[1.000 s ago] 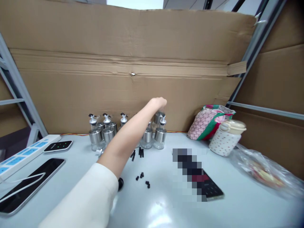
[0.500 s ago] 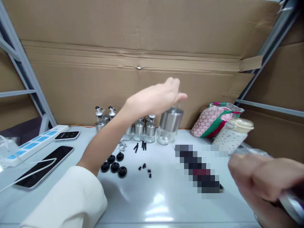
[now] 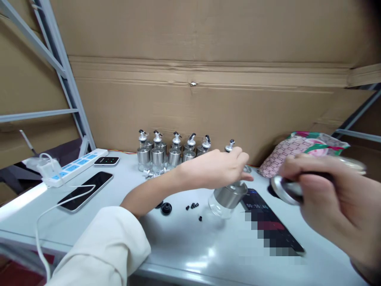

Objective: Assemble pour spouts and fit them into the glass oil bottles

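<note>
My left hand (image 3: 218,169) is closed around the neck of a glass oil bottle (image 3: 229,194) with a brushed steel sleeve. The bottle tilts slightly over the table, and my fingers hide its mouth. Closed in my right hand (image 3: 339,202), at the right, is a silver-and-black piece (image 3: 288,190) with a shiny metal collar; the palm covers the rest of it. Below my left forearm lie a round black cap (image 3: 166,208) and several small black plugs (image 3: 193,205). Silver pour spouts (image 3: 150,173) lie in front of the standing bottles.
Several steel-sleeved bottles (image 3: 157,157) with pour spouts stand along the cardboard wall (image 3: 149,103). A phone (image 3: 258,204) showing a timer lies at centre right, near a pink patterned bag (image 3: 275,157). To the left are a white power strip (image 3: 86,162), another phone (image 3: 89,190) and a cable.
My left hand has brought the bottle from the back of the table nearer and lower. My right hand has risen with the silver-and-black piece, now seen more fully. The view has shifted left.
</note>
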`<state>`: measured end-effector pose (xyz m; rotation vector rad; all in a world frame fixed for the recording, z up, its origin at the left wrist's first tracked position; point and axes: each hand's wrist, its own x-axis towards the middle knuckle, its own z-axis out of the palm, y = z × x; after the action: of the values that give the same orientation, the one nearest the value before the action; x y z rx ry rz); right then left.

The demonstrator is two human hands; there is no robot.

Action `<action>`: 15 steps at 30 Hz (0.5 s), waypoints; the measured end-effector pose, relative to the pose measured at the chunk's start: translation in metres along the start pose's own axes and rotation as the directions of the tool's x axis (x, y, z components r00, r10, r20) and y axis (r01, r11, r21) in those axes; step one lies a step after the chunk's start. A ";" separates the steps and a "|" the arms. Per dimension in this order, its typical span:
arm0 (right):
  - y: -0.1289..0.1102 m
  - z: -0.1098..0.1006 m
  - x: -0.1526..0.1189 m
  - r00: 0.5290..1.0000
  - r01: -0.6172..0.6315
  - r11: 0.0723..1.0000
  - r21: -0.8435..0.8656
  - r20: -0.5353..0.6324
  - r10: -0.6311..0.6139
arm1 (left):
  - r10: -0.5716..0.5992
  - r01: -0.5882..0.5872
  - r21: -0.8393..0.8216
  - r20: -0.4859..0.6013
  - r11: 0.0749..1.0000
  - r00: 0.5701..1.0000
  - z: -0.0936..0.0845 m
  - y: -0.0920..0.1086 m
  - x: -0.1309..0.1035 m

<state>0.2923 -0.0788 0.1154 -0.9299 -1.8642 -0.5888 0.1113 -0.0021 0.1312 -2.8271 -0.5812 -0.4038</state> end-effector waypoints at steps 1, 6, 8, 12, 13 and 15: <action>0.001 0.004 0.005 0.999 0.037 0.999 -0.003 0.010 -0.037 | -0.009 0.009 -0.016 0.023 1.000 1.000 0.001 -0.001 0.000; 0.019 0.022 0.025 0.999 0.002 0.996 0.090 -0.032 0.001 | -0.009 0.033 -0.187 0.129 0.982 0.992 0.012 -0.010 0.001; 0.026 0.028 0.028 0.997 -0.069 0.987 0.147 -0.006 0.071 | 0.025 0.019 -0.266 0.163 0.964 0.986 0.017 -0.014 0.001; 0.033 0.040 0.025 0.984 -0.173 0.963 0.206 0.085 0.159 | 0.046 0.031 -0.371 0.198 0.928 0.979 0.026 -0.020 0.002; 0.033 0.042 0.022 0.983 -0.178 0.960 0.217 0.092 0.161 | 0.044 0.039 -0.395 0.197 0.918 0.979 0.028 -0.021 0.002; 0.033 0.048 0.016 0.985 -0.168 0.961 0.218 0.075 0.155 | 0.047 0.042 -0.465 0.178 0.885 0.983 0.032 -0.023 0.003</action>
<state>0.2886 -0.0191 0.1092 -0.9452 -1.8398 -0.2491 0.1114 0.0281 0.1061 -3.3588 -0.5795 -0.3154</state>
